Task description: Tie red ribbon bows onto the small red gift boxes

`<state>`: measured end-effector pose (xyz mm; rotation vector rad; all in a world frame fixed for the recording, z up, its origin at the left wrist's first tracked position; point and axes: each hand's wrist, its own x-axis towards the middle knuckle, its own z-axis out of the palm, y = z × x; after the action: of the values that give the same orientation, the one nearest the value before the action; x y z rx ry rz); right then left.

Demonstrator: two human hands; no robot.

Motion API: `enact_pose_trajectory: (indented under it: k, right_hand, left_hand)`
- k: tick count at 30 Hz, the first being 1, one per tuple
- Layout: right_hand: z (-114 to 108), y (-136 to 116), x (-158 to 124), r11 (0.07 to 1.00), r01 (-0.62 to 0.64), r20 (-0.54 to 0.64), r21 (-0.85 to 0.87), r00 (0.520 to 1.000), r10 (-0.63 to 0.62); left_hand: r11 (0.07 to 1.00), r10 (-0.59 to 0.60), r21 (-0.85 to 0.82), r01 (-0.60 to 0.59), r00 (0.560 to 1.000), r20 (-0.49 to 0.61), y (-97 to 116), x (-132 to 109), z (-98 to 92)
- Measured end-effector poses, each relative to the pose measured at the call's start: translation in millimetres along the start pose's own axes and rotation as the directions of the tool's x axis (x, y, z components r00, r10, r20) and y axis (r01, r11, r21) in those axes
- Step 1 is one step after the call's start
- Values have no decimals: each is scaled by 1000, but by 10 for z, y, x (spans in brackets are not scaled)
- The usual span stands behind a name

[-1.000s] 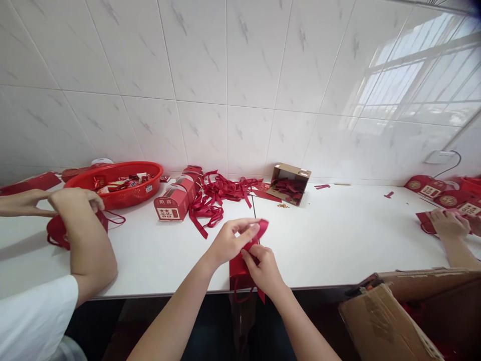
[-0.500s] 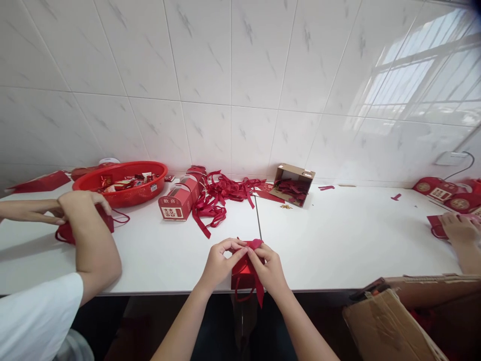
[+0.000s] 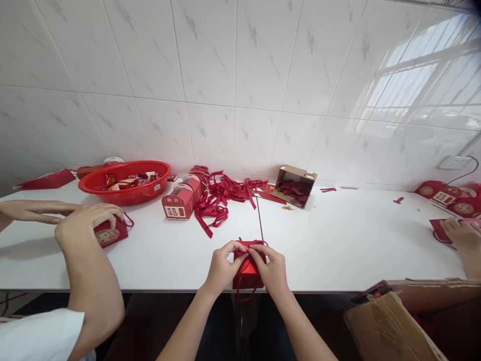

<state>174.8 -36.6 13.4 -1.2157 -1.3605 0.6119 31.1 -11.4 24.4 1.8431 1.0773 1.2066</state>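
Observation:
A shiny red gift box [image 3: 247, 279] with cord handles sits at the table's front edge, between my hands. Over its top, my left hand [image 3: 225, 263] pinches red ribbon with thumb and forefinger. My right hand [image 3: 273, 266] is likewise closed in a pinch on the ribbon, fingertips almost meeting the left ones. The ribbon [image 3: 248, 250] is mostly covered by my fingers, so the form of any knot there is hidden. One red cord handle [image 3: 245, 299] hangs over the near side of the box.
Red ribbons [image 3: 235, 191] lie heaped behind, beside printed red boxes [image 3: 178, 205]. A cardboard box [image 3: 308, 189] rests on its side with ribbon pieces inside. A red basket [image 3: 124, 196] holds wrapped sweets. Co-workers handle boxes at left and right. A large carton [image 3: 383, 321] stands front right.
The ribbon tail that hung over the box's near right side no longer shows; my fingers stay pinched. The left co-worker's box has shifted right and its printed side now shows.

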Motion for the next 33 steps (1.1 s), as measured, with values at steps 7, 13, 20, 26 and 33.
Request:
enact_pose_trajectory:
  k: [7, 13, 20, 26, 33]
  right_hand:
    - [-28, 41, -31, 981, 139, -25, -136, 989, -144]
    - [7, 52, -45, 997, 19, -32, -77, 999, -22]
    - [7, 70, -11, 992, -126, 167, 10, 978, 123]
    - [22, 73, -4, 935, -273, 115, 225, 961, 252]
    - [-32, 76, -23, 934, -302, 131, 191, 951, 280]
  left_hand:
    - [1000, 25, 21, -23, 994, -106, -74, -20, 94]
    - [1000, 22, 21, -19, 991, -135, -61, -31, 117]
    - [998, -21, -67, 15, 995, -96, -89, 17, 148]
    - [1000, 25, -2, -25, 980, -196, -82, 27, 125]
    - [994, 90, 61, -89, 996, -13, -111, 20, 48]
